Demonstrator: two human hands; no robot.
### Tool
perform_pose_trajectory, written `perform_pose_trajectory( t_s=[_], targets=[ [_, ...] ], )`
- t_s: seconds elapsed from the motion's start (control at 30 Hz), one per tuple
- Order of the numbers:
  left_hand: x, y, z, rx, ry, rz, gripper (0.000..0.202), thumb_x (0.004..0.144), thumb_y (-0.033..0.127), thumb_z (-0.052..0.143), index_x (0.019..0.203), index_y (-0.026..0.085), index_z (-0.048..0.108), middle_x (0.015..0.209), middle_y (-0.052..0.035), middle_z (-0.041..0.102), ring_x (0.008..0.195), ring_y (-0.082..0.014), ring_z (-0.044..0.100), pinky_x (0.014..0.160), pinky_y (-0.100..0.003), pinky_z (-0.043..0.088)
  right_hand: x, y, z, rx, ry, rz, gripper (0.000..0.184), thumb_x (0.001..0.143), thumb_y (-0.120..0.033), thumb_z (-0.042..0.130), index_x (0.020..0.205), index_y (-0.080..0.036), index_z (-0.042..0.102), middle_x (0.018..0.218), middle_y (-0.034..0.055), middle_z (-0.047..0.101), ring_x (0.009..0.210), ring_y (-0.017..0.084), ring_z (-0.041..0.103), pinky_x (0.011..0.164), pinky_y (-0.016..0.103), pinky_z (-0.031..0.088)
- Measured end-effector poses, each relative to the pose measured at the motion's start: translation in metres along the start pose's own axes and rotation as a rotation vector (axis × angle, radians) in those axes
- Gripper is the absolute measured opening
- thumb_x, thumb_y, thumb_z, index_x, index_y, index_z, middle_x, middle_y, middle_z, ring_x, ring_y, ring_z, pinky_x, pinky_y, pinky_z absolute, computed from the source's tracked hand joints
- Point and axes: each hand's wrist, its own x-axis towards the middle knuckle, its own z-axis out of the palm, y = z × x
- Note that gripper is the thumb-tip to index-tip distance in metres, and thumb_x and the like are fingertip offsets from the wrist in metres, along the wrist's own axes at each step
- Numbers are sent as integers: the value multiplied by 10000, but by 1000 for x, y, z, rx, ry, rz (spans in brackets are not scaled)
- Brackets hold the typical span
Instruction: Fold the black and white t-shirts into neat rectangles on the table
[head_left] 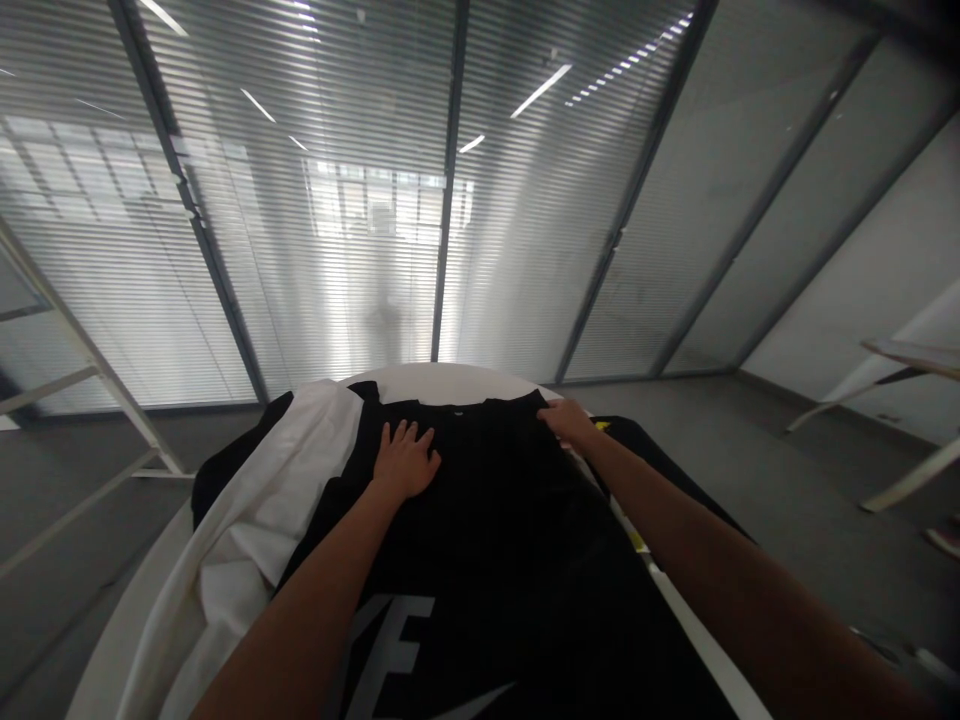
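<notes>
A black T-shirt (510, 510) with pale printed lettering lies spread over a white table (427, 380), its neckline at the far end. Flat on the upper left of the shirt rests my left hand (406, 460), fingers spread. At the shirt's far right corner, my right hand (568, 422) has its fingers closed on the black fabric. White cloth (247, 530) lies bunched along the left side, with more black cloth (236, 450) beyond it. Another dark garment (652, 455) with yellow bits shows under and beyond my right forearm.
A white metal frame (90, 365) stands on the floor at left. Glass panels with blinds (360, 270) rise behind the table. At right are a table or bench with pale legs (915, 480) and a grey floor (787, 440).
</notes>
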Motion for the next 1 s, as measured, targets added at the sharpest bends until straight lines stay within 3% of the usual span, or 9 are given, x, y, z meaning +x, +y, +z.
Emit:
perform_pose_trajectory(
  t_s=[0.2, 0.3, 0.4, 0.5, 0.73, 0.87, 1.0],
  targets=[
    [2, -1, -7, -95, -5, -21, 549, 889, 437, 428, 1410, 272, 479, 1500, -107, 411, 1392, -314, 332, 1145, -546, 126, -9, -26, 1, -70, -10, -113, 294, 746, -228, 524, 935, -145, 735, 637, 43, 667, 552, 150, 624, 551, 209, 443],
    [5, 0, -17, -212, 73, -51, 482, 873, 372, 466, 1333, 267, 562, 1458, -85, 471, 1339, -293, 413, 1143, -539, 168, -20, -40, 4, -54, -4, -147, 312, 746, -226, 535, 975, -146, 732, 657, 49, 680, 565, 152, 630, 574, 211, 455],
    [9, 5, -32, -420, 208, -75, 366, 876, 276, 427, 1132, 228, 684, 1253, -57, 640, 1192, -228, 548, 1108, -422, 306, -32, -53, 10, 12, -12, -170, 347, 750, -219, 544, 1045, -148, 712, 687, 52, 693, 546, 147, 622, 547, 212, 462],
    [15, 14, -45, -694, 264, -74, 340, 881, 265, 394, 992, 216, 711, 1031, -36, 716, 1014, -193, 632, 967, -312, 442, -43, -66, 15, 85, -69, -192, 355, 761, -211, 548, 1082, -158, 690, 725, 43, 700, 534, 131, 609, 523, 207, 466],
    [25, 31, -55, -1243, 88, -168, 470, 883, 497, 417, 940, 125, 698, 750, -59, 695, 697, -173, 638, 720, -295, 504, -74, -90, 23, 126, -143, -419, 305, 791, -224, 567, 1075, -179, 670, 709, 12, 673, 561, 121, 590, 531, 209, 421],
    [23, 32, -57, -1251, 49, -107, 486, 836, 570, 502, 789, 128, 698, 756, -69, 697, 695, -165, 631, 707, -283, 489, -93, -97, 29, 31, -98, -566, 156, 802, -242, 584, 913, -181, 675, 754, 15, 672, 672, 133, 593, 601, 219, 389],
    [22, 30, -57, -1195, 58, -113, 335, 804, 446, 576, 719, 144, 691, 714, -48, 691, 663, -154, 623, 653, -262, 474, -104, -99, 35, -29, -74, -597, 165, 814, -249, 579, 946, -176, 646, 833, 32, 676, 715, 139, 586, 622, 229, 366]
  ],
)
